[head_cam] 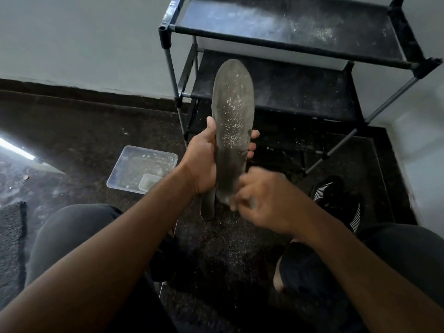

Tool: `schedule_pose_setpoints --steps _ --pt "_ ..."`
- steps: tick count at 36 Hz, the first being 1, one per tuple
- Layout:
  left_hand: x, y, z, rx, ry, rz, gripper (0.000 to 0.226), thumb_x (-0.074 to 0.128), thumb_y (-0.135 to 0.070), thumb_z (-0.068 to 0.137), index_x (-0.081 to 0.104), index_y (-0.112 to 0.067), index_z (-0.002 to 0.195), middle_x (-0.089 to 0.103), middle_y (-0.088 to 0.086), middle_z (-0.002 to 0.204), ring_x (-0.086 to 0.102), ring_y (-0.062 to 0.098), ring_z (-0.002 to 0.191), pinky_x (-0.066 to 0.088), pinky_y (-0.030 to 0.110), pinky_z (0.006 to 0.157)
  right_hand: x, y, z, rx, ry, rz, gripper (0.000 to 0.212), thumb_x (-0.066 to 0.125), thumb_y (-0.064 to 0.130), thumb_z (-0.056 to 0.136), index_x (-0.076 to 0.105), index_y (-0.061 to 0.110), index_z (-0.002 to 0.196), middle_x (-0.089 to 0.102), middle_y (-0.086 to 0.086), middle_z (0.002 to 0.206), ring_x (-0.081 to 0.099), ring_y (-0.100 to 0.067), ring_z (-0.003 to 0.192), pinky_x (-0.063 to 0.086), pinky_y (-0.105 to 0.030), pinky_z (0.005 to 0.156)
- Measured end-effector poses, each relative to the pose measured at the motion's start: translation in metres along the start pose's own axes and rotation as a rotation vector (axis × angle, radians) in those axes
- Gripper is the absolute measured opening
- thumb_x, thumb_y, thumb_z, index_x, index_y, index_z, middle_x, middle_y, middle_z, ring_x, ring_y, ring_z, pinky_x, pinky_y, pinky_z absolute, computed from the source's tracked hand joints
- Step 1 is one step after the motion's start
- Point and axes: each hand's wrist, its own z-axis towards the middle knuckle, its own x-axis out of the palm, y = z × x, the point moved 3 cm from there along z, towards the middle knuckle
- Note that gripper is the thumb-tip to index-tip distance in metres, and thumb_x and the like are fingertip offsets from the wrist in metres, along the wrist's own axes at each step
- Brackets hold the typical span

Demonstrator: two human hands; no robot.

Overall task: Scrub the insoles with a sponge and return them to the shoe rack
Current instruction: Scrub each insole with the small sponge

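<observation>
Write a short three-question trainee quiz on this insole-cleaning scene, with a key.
1. True or false: the left hand grips the upright insole.
2. Where does the clear plastic tray lie? A) on the shoe rack B) on the floor, left of the rack C) on the person's lap
3. Fill in: the blurred right hand works at the insole's ___ end.

Key: 1 true; 2 B; 3 lower. Whether the right hand holds a sponge is too blurred to tell.
</observation>
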Motion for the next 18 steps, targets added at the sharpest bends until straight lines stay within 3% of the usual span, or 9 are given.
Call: schedule_pose_setpoints --steps 2,4,7,10,13,15,18 --pt "-0.003 0.000 0.000 0.017 -0.025 0.017 0.083 0.015 -0.063 0.106 0.054 0.001 0.142 0.065 0.021 0.129 0.064 0.026 0.098 0.052 0.040 0.096 0.000 0.003 -0.007 0.003 -0.006 0.105 0.013 0.071 0.023 0.089 0.083 0.020 0.092 0.067 0.009 0.088 0.053 -0.006 0.084 0.043 -0.016 0.072" --pt "-0.002 0.001 -0.002 0.006 -0.016 0.030 0.084 0.015 -0.064 0.106 0.055 0.002 0.140 0.065 0.019 0.128 0.064 0.026 0.098 0.051 0.041 0.097 -0.008 0.004 -0.007 0.006 -0.166 0.121 0.010 0.075 0.019 0.089 0.082 0.018 0.096 0.066 0.008 0.085 0.053 -0.007 0.081 0.047 -0.023 0.069" --pt "0.001 0.001 -0.005 -0.007 -0.022 0.014 0.082 0.015 -0.063 0.106 0.061 0.000 0.132 0.069 0.016 0.124 0.066 0.024 0.098 0.053 0.041 0.097 -0.011 0.001 0.003 0.000 -0.318 -0.084 0.015 0.068 0.020 0.095 0.080 0.012 0.090 0.063 0.004 0.084 0.048 -0.011 0.079 0.048 -0.030 0.069" --pt "0.001 0.000 -0.005 0.000 -0.038 -0.011 0.083 0.015 -0.064 0.106 0.060 0.001 0.134 0.069 0.017 0.123 0.066 0.024 0.094 0.053 0.039 0.095 0.004 -0.004 0.006 0.012 -0.167 -0.070 0.035 0.052 0.031 0.097 0.079 0.013 0.083 0.064 0.003 0.086 0.052 -0.015 0.081 0.048 -0.035 0.065" --pt "-0.003 0.002 -0.004 0.003 -0.072 -0.015 0.083 0.015 -0.064 0.106 0.059 -0.001 0.137 0.068 0.019 0.126 0.067 0.024 0.094 0.053 0.038 0.092 0.011 0.003 0.000 -0.008 -0.055 0.040 0.025 0.061 0.029 0.094 0.082 0.017 0.087 0.065 0.006 0.086 0.053 -0.009 0.082 0.051 -0.033 0.065" --pt "-0.003 0.003 -0.003 -0.003 -0.076 -0.025 0.083 0.015 -0.064 0.106 0.061 -0.001 0.133 0.068 0.018 0.124 0.067 0.024 0.094 0.053 0.040 0.093 -0.001 0.007 -0.002 -0.011 -0.162 0.094 0.016 0.069 0.025 0.093 0.082 0.016 0.090 0.064 0.007 0.084 0.054 -0.008 0.081 0.051 -0.030 0.069" --pt "0.000 0.004 -0.003 -0.025 -0.057 -0.038 0.084 0.017 -0.067 0.104 0.063 0.000 0.128 0.070 0.015 0.121 0.066 0.025 0.099 0.054 0.042 0.095 -0.017 0.004 0.005 -0.005 -0.352 -0.049 0.018 0.066 0.020 0.092 0.079 0.009 0.086 0.063 0.002 0.082 0.052 -0.014 0.081 0.048 -0.021 0.078"
